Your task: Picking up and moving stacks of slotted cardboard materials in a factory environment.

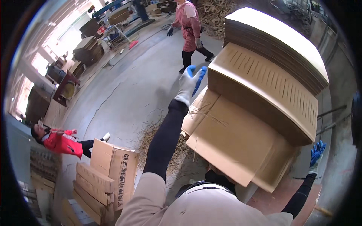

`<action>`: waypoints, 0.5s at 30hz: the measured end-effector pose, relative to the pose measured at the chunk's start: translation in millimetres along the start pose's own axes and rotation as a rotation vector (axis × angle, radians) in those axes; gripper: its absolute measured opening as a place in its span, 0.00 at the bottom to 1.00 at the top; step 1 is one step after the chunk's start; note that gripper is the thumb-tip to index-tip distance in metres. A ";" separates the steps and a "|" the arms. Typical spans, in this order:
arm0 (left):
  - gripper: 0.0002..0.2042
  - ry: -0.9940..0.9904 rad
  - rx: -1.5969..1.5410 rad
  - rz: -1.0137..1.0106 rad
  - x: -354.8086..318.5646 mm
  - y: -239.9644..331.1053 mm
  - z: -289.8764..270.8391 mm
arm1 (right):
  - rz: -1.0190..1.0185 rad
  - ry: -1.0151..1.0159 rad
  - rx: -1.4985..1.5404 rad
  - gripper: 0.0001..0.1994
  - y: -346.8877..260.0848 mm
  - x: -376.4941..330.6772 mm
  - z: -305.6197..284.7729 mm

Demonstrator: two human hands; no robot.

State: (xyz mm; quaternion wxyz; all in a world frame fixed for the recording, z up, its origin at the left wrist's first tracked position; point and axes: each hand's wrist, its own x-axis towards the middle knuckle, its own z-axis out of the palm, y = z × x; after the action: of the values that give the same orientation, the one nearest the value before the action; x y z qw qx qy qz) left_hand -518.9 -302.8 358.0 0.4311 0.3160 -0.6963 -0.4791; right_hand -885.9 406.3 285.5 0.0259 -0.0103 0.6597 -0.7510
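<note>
My left hand [187, 83], gloved, open, thumb apart from fingers, beside left end of streaked cardboard stack [264, 71]; whether fingertips touch edge, I cannot tell. My right hand [317, 154], gloved, open, fingers spread, just beyond stack's near right corner. Stack lies ahead of me, between taller pale-topped cardboard pile [279, 32] and plain cardboard sheets [233, 132] nearer me. Good handling: palms level on opposite ends, even pressure, sheet edges flush. Hidden: what bears stack's weight. Hard to make out: whether streaks are slits or shadows.
</note>
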 end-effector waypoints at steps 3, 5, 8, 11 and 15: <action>0.23 0.016 -0.033 0.035 66.7 -25.2 14.9 | 0.169 0.001 0.120 0.35 -17.6 38.5 14.6; 0.24 -0.077 -0.100 -0.059 62.4 -24.1 53.6 | 0.235 -0.200 0.196 0.36 -13.7 59.9 -12.0; 0.24 -0.039 0.022 -0.126 54.5 10.0 51.8 | 0.033 -0.458 0.051 0.32 0.3 58.3 23.0; 0.24 -0.168 0.094 -0.137 57.8 6.6 57.9 | -0.005 -0.427 0.085 0.31 11.7 47.1 37.7; 0.25 -0.211 0.042 -0.137 49.6 21.6 73.6 | -0.081 -0.364 -0.023 0.33 12.7 38.8 45.2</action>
State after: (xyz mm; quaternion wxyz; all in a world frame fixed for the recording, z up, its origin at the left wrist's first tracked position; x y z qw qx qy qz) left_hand -607.2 -308.7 380.6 0.3150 0.3195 -0.7244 -0.5233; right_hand -922.1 357.9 278.1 0.1146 -0.1730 0.6517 -0.7295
